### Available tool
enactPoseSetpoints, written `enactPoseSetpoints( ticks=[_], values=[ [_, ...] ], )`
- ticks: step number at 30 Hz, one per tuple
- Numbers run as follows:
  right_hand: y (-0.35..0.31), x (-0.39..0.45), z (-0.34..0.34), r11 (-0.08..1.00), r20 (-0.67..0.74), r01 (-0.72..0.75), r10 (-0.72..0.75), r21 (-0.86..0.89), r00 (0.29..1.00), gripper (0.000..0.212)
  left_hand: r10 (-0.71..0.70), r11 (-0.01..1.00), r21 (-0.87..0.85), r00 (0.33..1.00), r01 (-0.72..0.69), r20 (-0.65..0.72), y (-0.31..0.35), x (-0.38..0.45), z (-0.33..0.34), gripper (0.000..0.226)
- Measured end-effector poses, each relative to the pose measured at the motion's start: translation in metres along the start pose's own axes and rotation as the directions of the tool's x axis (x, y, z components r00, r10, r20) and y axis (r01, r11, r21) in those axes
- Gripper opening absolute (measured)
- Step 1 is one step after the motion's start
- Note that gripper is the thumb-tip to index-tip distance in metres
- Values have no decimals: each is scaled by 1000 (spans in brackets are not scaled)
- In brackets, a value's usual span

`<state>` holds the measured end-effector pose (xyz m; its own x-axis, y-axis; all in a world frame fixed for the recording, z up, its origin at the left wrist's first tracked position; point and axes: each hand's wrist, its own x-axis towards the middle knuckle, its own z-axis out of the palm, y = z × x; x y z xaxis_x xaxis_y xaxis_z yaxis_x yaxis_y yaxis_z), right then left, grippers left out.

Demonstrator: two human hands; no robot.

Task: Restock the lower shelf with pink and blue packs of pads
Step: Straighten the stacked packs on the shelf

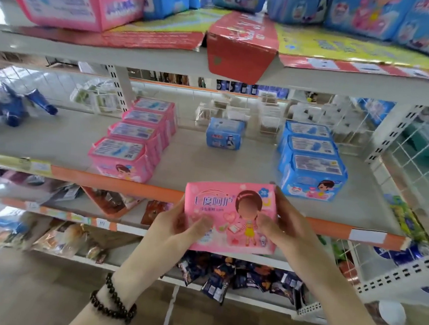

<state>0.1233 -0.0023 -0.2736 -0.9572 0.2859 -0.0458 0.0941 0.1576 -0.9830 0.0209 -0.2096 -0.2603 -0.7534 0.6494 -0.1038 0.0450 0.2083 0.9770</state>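
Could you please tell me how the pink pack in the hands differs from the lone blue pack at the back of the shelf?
The pink pack is gripped by the left hand and right hand in front of the shelf; the lone blue pack stands on it, untouched. The pink pack is pink, the blue pack light blue. Both are soft packs with cartoon prints.

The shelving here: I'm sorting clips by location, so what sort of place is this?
Most likely a shop aisle. Metal shelving carries rows of identical pink packs and blue packs, an orange price strip runs along the edge, and both hands hold a pink pack.
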Motion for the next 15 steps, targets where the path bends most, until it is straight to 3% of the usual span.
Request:
enactPoseSetpoints(
  ticks=[5, 8, 15],
  values=[
    [-19, 25, 50, 995, -105, 58, -66, -76, 992, 33, 49, 998, 40, 999, -49, -10, -11, 5, -48, 34],
    [-28, 41, 84, 994, -115, 72, -82, -86, 990, 22, 54, 998, -7, 998, -54, -9, -18, 9, -85, 31],
    [-33, 76, 160, 994, -57, 43, -49, -96, 997, 36, 98, 993, -56, 995, -100, -34, -44, 15, -174, 25]
  ],
)
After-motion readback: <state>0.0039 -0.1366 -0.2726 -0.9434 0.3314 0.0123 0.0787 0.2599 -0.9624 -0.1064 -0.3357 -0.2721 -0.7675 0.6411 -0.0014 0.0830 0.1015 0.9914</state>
